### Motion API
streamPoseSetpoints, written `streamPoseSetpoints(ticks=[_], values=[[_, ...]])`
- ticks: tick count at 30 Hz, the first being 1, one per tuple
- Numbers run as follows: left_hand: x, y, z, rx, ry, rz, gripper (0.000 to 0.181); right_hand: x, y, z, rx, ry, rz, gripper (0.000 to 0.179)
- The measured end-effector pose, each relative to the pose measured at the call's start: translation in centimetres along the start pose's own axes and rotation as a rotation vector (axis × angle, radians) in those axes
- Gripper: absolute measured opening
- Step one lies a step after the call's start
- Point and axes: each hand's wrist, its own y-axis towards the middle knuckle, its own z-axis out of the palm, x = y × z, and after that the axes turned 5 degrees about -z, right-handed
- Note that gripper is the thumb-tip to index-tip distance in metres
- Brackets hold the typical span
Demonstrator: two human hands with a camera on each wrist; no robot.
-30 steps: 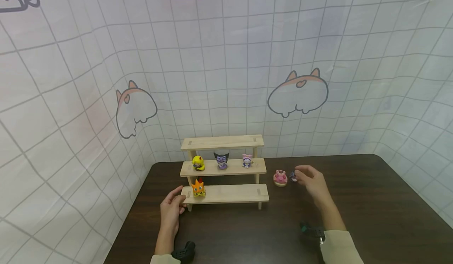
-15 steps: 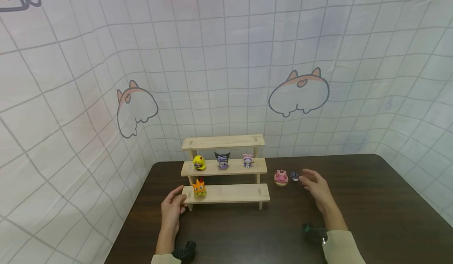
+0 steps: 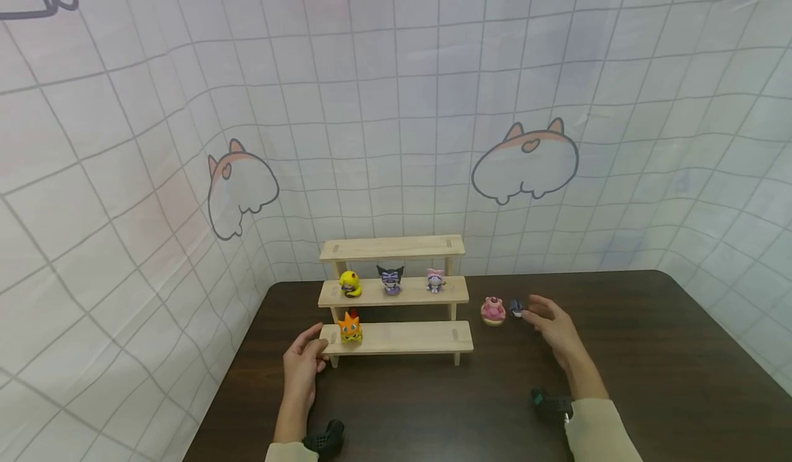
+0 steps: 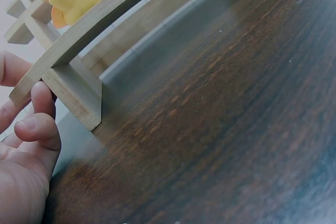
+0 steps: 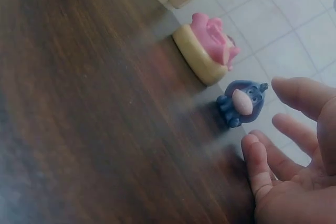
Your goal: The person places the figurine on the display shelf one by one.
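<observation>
Nothing is held by the relaxed right grip (image 3: 556, 329), the wooden stand (image 3: 411, 339) is pinched at its bottom tier's left end by the left grip (image 3: 301, 371), and toward the counter's (image 3: 482, 407) back edge a blue figurine (image 5: 242, 103) is set just beside the right grip, near a pink figurine (image 5: 206, 48).

Pale cream sleeves (image 3: 601, 432) over there, a chunky black wrist gadget (image 3: 328, 439) with small holes on the left, a green-marked dark gadget (image 3: 549, 405) on the right.
</observation>
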Motion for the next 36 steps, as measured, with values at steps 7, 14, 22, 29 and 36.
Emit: streamPoseSetpoints(ticks=[7, 14, 22, 29, 36], values=[[-0.1, -0.2, 0.0, 0.003, 0.006, 0.004, 0.045, 0.2, 0.5, 0.0, 0.052, -0.035, -0.001, 0.069], [-0.1, -0.2, 0.1, -0.005, 0.001, 0.005, 0.045, 0.2, 1.3, 0.3, 0.072, -0.117, -0.029, 0.064], [-0.1, -0.1, 0.0, -0.007, -0.008, 0.004, 0.046, 0.3, 1.7, 0.6, 0.084, -0.163, -0.02, 0.058], [0.0, -0.1, 0.1, -0.011, -0.006, 0.008, 0.045, 0.4, 1.7, 0.8, 0.08, -0.162, -0.01, 0.058], [-0.1, -0.1, 0.1, -0.009, -0.01, 0.009, 0.044, 0.3, 1.6, 0.9, 0.071, -0.155, -0.021, 0.058]])
